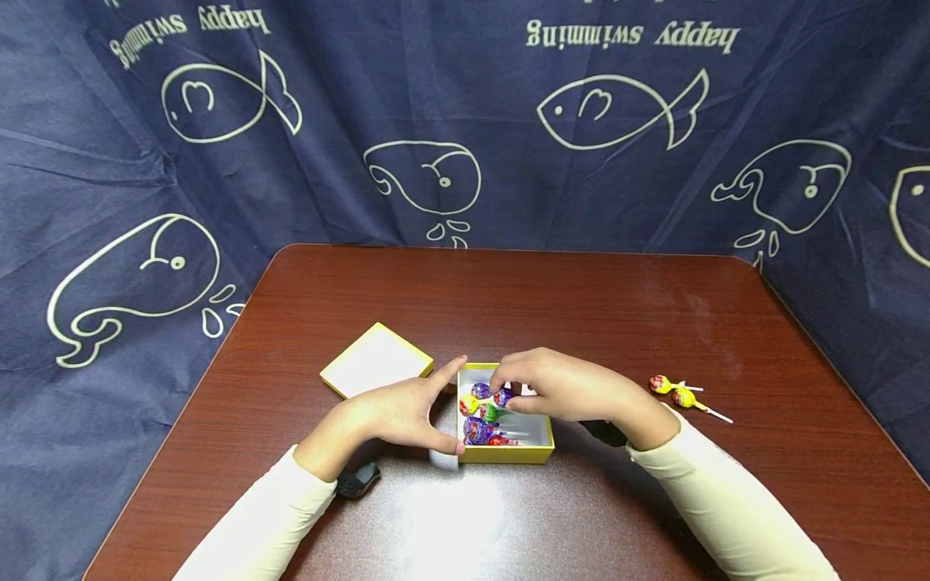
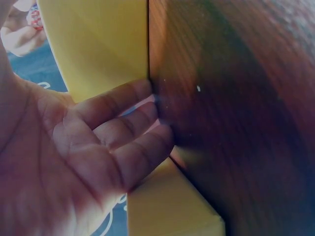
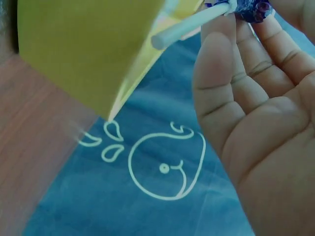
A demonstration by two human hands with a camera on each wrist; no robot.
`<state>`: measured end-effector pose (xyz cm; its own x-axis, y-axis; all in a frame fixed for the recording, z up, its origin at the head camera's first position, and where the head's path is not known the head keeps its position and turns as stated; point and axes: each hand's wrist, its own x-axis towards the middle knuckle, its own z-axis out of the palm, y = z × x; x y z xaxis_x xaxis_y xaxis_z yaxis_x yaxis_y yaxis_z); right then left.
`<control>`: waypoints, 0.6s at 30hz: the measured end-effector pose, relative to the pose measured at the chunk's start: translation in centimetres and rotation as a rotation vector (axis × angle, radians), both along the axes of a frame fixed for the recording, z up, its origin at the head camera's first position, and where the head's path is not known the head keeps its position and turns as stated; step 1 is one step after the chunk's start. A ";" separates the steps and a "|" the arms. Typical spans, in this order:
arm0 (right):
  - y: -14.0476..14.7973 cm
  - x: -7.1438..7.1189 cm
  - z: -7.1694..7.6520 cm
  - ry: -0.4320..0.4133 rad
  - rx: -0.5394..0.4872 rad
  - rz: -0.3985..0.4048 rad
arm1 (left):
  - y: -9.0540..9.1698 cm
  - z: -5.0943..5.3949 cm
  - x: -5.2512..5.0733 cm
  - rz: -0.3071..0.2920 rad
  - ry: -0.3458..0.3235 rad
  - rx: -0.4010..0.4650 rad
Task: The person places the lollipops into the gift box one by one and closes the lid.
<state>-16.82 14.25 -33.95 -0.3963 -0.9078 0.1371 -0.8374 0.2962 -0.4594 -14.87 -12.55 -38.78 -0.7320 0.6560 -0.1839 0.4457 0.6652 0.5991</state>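
Observation:
A yellow box [image 1: 508,455] with a white inside stands on the table. Several wrapped lollipops [image 1: 478,432], purple, green, yellow and red, lie along its left part, sticks pointing right. My left hand [image 1: 403,410] spreads at the box's left end, thumb by the near corner and a finger by the far one. In the left wrist view, its other fingers [image 2: 140,152] extend between the yellow box wall [image 2: 103,44] and another yellow edge. Over the box, my right hand [image 1: 563,387] pinches a purple lollipop [image 3: 256,9]; its white stick [image 3: 192,24] projects past the fingertips.
Left of the box lies a yellow-edged white lid [image 1: 374,359]. Two yellow-and-red lollipops [image 1: 683,395] rest on the brown table [image 1: 581,298] to the right. A dark blue curtain [image 1: 494,97] with fish and whale drawings hangs behind the table.

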 end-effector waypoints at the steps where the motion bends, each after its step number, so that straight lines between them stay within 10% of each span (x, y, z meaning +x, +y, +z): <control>1: -0.2 -0.1 -0.1 -0.005 0.003 0.007 | 0.0 0.0 0.0 0.001 0.001 0.000; 18: -2.5 -0.3 -1.5 -0.007 0.064 0.026 | -0.1 0.0 0.0 0.000 -0.003 -0.007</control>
<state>-17.07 11.71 -35.48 -0.3734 -0.9246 0.0753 -0.8417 0.3036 -0.4465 -14.87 -12.60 -38.80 -0.7313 0.6548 -0.1908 0.4440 0.6694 0.5956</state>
